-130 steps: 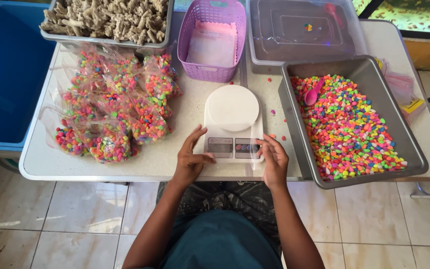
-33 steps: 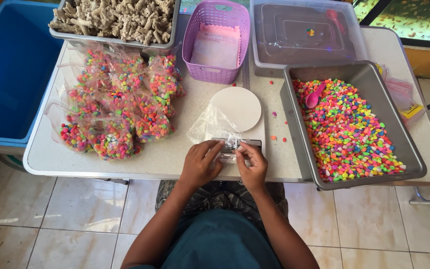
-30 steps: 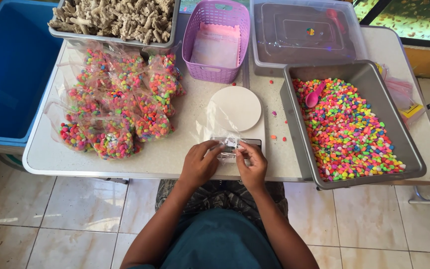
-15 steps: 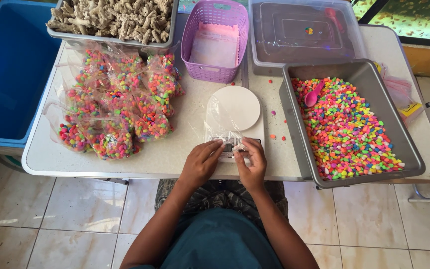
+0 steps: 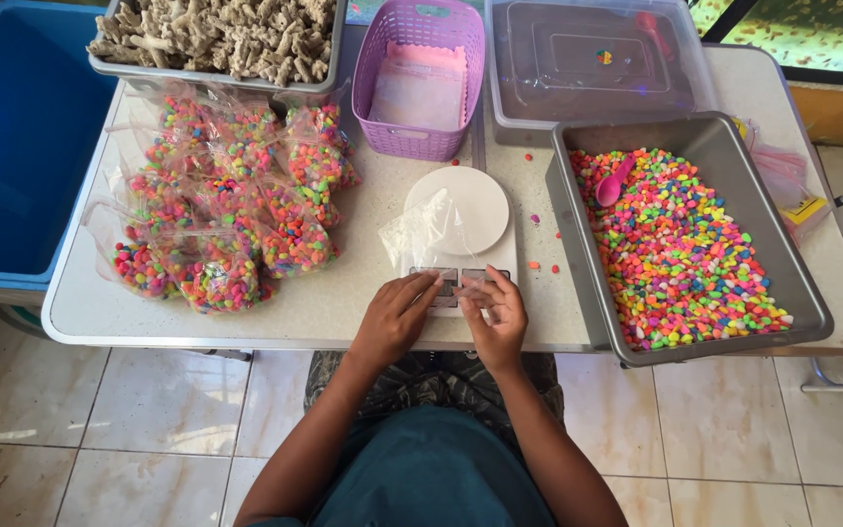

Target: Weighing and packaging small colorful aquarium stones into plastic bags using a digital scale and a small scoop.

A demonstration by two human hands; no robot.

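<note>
- Both hands are now together at the near edge of the scale (image 5: 461, 229); 4.3 s ago they lay apart at its sides, with no bag between them; so a new bag is being opened.
- The left hand (image 5: 392, 317) and right hand (image 5: 496, 317) each pinch the mouth of the empty clear bag (image 5: 426, 234).
- The bag is thin, crinkled, see-through; it lies over the scale's white plate, beside the grey tray (image 5: 578, 205) of coloured pebbles (image 5: 680, 249).
</note>
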